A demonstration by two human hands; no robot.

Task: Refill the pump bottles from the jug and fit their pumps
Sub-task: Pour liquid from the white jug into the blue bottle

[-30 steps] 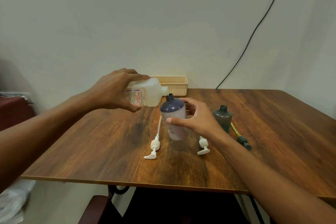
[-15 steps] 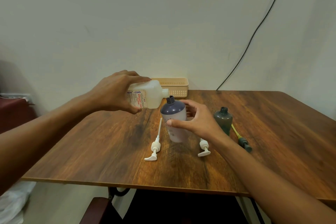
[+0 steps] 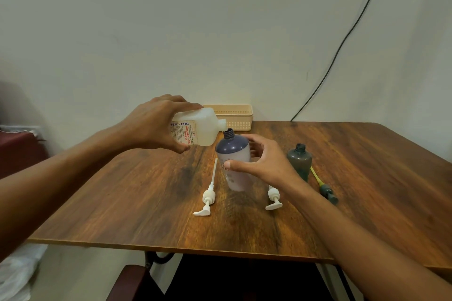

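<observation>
My left hand (image 3: 156,124) grips a white labelled jug (image 3: 199,128), tipped on its side with its spout just above the open neck of a purple-topped pump bottle (image 3: 232,154). My right hand (image 3: 263,161) wraps around that bottle, which stands upright on the wooden table (image 3: 367,178). A dark green bottle (image 3: 299,161) stands open to its right. Two white pumps lie flat on the table, one (image 3: 208,199) left of the purple bottle, the other (image 3: 273,199) below my right wrist. A green pump (image 3: 324,187) with a yellow tube lies beside the green bottle.
A beige plastic basket (image 3: 236,117) sits against the wall behind the jug. A black cable (image 3: 342,44) runs down the wall to the table's back edge. A dark red chair (image 3: 129,281) shows below the front edge of the table.
The jug has tipped a little further and its spout has come down closer to the purple bottle's neck. My right hand has kept its hold.
</observation>
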